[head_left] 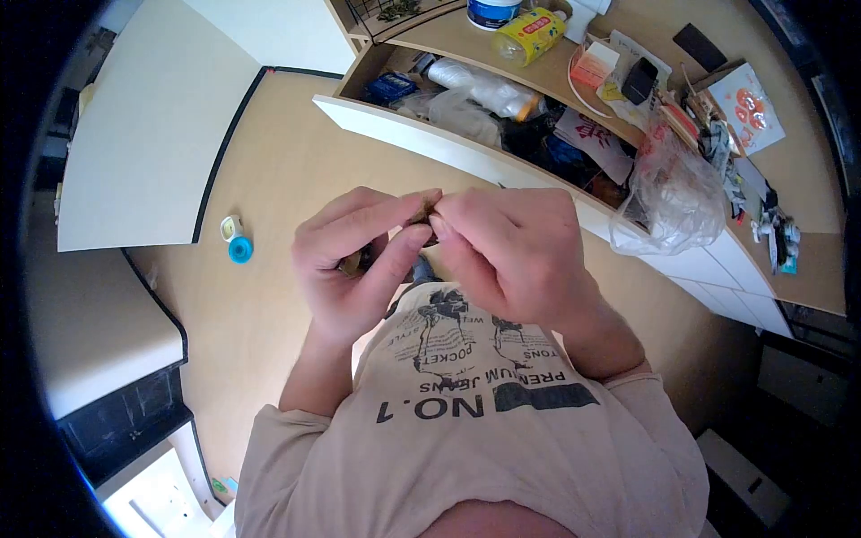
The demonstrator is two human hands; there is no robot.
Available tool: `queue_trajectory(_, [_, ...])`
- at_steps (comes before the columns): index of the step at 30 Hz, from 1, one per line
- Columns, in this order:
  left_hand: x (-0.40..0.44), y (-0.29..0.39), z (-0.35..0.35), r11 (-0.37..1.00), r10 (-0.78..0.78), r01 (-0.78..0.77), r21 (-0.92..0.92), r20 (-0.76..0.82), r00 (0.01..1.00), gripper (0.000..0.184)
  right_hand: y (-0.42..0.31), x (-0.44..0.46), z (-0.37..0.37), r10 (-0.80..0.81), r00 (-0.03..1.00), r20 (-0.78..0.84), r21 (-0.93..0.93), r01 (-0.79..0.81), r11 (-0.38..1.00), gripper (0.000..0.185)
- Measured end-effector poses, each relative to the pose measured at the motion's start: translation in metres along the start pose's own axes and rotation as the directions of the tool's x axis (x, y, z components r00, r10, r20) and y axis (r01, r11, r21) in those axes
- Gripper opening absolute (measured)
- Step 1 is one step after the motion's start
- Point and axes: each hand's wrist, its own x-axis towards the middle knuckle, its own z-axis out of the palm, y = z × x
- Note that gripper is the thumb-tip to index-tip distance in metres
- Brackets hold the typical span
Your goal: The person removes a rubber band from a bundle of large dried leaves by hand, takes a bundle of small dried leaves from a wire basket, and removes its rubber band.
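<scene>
In front of my chest, both hands meet at the fingertips. My left hand [345, 255] is closed, its thumb and index finger pinching a small brownish item [423, 213]. From the other side my right hand [520, 247] pinches the same item, fingers curled. Most of it is hidden, so its kind is unclear. A dark brown patch [352, 262] shows in the hollow of my left hand, possibly part of the same thing. Below the hands is the printed beige shirt [475, 430].
Ahead, an open drawer [413, 139] holds plastic bags and packets. On the cabinet top stand a yellow-labelled bottle [531, 36], a small box [595, 65] and a clear plastic bag [673, 197]. A blue-lidded round item [239, 249] lies on the floor at left.
</scene>
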Motion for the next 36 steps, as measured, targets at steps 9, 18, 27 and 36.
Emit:
queue_trajectory(9, [-0.001, -0.004, 0.004, 0.994, -0.075, 0.069, -0.088, -0.068, 0.995, 0.013, 0.004, -0.002, -0.004, 0.043, 0.995, 0.093, -0.021, -0.041, 0.999, 0.013])
queue_trajectory(18, [0.003, 0.002, 0.002, 0.993, -0.114, 0.113, -0.030, -0.055, 0.992, 0.015, 0.007, -0.002, -0.014, 0.135, 0.980, 0.149, 0.304, -0.175, 0.936, 0.011])
queue_trajectory(27, [0.016, 0.010, -0.001, 0.980, 0.023, -0.029, 0.199, 0.031, 0.999, 0.012, 0.016, 0.004, -0.019, 0.377, 0.769, 0.516, 0.722, -0.627, 0.292, 0.022])
queue_trajectory(36, [0.026, 0.024, -0.008, 0.975, 0.007, 0.015, 0.222, -0.096, 0.995, 0.007, 0.066, -0.022, -0.027, 0.162, 0.841, 0.517, 0.124, -0.261, 0.957, 0.019])
